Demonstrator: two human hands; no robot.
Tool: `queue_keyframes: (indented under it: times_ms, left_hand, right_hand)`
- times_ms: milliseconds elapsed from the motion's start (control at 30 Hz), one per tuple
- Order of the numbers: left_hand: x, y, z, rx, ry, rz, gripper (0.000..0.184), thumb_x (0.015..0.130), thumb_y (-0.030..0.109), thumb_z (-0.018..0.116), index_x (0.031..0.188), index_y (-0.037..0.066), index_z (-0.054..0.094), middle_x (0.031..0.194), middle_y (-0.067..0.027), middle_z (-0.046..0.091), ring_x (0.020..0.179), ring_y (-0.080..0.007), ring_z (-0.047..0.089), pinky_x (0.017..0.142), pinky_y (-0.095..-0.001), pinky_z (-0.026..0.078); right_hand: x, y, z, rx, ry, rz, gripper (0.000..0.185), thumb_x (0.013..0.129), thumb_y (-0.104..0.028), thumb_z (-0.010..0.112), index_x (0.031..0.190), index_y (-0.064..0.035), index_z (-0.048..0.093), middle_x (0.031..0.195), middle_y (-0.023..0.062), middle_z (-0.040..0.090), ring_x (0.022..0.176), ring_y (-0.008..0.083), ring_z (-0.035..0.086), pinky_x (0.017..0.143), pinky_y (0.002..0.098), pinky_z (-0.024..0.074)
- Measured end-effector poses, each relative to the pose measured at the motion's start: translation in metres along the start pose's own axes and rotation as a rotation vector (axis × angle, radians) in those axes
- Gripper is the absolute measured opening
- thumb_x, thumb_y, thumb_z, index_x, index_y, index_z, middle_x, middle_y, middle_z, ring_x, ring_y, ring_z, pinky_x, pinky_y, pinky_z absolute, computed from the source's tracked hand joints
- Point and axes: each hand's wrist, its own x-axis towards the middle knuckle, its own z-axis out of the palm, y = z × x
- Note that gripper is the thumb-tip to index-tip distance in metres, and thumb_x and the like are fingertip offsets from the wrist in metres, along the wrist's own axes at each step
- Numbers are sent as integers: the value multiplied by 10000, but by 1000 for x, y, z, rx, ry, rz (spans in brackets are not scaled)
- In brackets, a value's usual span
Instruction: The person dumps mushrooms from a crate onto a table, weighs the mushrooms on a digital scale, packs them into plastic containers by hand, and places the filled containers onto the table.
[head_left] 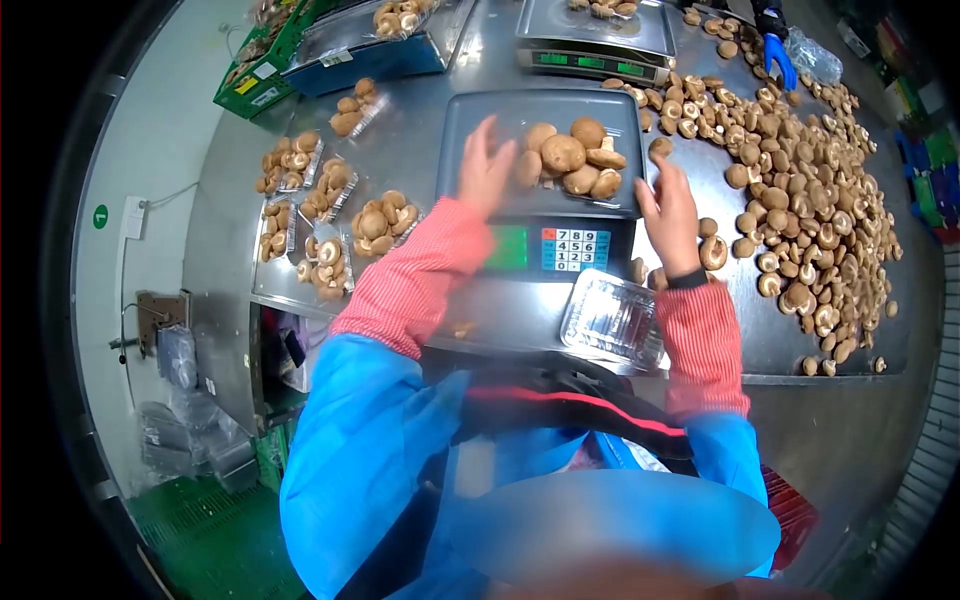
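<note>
A kitchen scale [462,120] with a dark tray stands in front of me, its keypad [575,250] facing me. Several brown mushrooms [563,153] are heaped on the tray, with clear plastic showing beneath them. Over the tray's left side is my left hand [486,172], slightly blurred, fingers apart, holding nothing. Just past the tray's right edge, my right hand [670,212] has thumb and fingers spread. A single mushroom [660,148] lies by its fingertips; whether they touch cannot be made out. An empty clear punnet [612,318] rests below the scale.
Loose mushrooms [800,220] cover the table's right side. Filled punnets [375,222] sit at left. Farther back are a second scale [596,62] and another weighing platform [375,60]. A co-worker's blue-gloved hand [778,60] reaches in at upper right. A green crate [258,80] stands upper left.
</note>
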Motion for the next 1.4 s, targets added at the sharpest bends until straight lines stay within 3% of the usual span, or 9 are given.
queue_keyframes:
  times_ms: [167, 700, 833, 967, 1133, 1200, 1300, 1333, 1400]
  left_hand:
    - [-2, 7, -29, -166, -575, -573, 386, 930, 173, 594, 1244, -20, 481, 987, -114, 620, 807, -176, 668, 588, -259, 551]
    - [95, -32, -63, -725, 97, -588, 142, 879, -35, 536, 992, -23, 450, 953, -126, 536, 845, -267, 655, 783, -395, 599]
    - [185, -96, -91, -720, 306, -431, 74, 843, -74, 496, 770, -68, 488, 846, -112, 549, 720, -270, 666, 685, -375, 612]
    - [260, -137, -107, -416, 467, -383, 126, 884, 36, 524, 794, -50, 543, 877, -118, 584, 767, -264, 675, 667, -367, 592]
    - [283, -108, -126, 972, -43, -270, 259, 932, 185, 578, 990, -58, 648, 1051, -163, 658, 849, -210, 681, 701, -346, 559]
    - [325, -246, -91, -23, 363, -341, 373, 867, 268, 630, 1160, 46, 568, 1074, -199, 637, 883, -321, 652, 733, -410, 523]
    - [264, -97, -49, -911, 583, -606, 356, 882, 225, 612, 1152, 7, 533, 1225, -237, 526, 922, -369, 620, 757, -423, 547]
    - [261, -126, -40, -855, 149, -547, 532, 957, 217, 525, 1362, -7, 263, 1349, -322, 375, 986, -427, 619, 786, -435, 582]
    - [202, -56, -5, -978, -246, -638, 452, 970, 384, 515, 1215, 13, 437, 1084, -236, 612, 927, -348, 663, 768, -404, 582]
  right_hand:
    - [-123, 9, -30, -41, -582, 185, 267, 822, -295, 676, 828, -29, 655, 797, 188, 658, 712, 349, 643, 606, 440, 491]
    - [-203, 4, -28, -336, -668, -396, 210, 742, -87, 560, 948, -57, 583, 852, 102, 587, 760, 267, 606, 583, 368, 504]
    - [-173, -42, -41, -212, -438, -260, 154, 668, -43, 666, 724, -46, 523, 703, 116, 496, 611, 321, 539, 540, 420, 444]
    - [-161, -60, -55, -274, -259, -121, 124, 695, -18, 632, 784, -40, 549, 705, 127, 512, 612, 324, 545, 542, 411, 426]
    - [-159, -60, -58, -286, -102, 46, 122, 736, -21, 625, 816, -33, 535, 696, 123, 500, 589, 301, 530, 548, 377, 411]
    - [-160, -57, -57, -246, -61, 141, 120, 742, -33, 635, 819, -38, 542, 706, 115, 519, 599, 290, 542, 550, 372, 418]
    - [-157, -56, -58, -116, 60, 308, 123, 776, -42, 644, 837, -34, 537, 718, 96, 558, 615, 254, 563, 555, 355, 429]
    - [-153, -55, -60, -69, 115, 363, 127, 774, -9, 633, 849, -30, 533, 712, 99, 565, 618, 237, 565, 567, 345, 437]
    - [-148, -44, -65, -65, 200, 335, 135, 772, 2, 642, 855, -27, 539, 702, 108, 553, 624, 261, 569, 582, 353, 449]
